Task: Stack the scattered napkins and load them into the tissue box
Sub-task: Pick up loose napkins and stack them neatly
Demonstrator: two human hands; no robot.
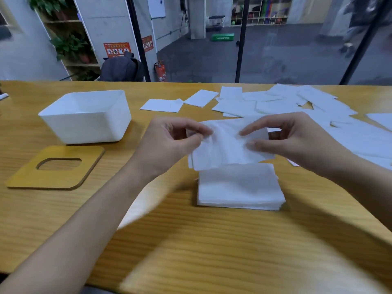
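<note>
I hold one limp napkin pinched between left hand and right hand just above the stack, tissue box at ten o'clock, scattered napkins at one o'clock, and I judge an uneven release would land it skewed.

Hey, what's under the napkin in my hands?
A stack of napkins on the table. The held napkin covers the stack's far edge, so that part is hidden.

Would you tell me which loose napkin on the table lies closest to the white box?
The leftmost flat napkin, with one upturned corner, just right of the white box; the rest lie further right.
</note>
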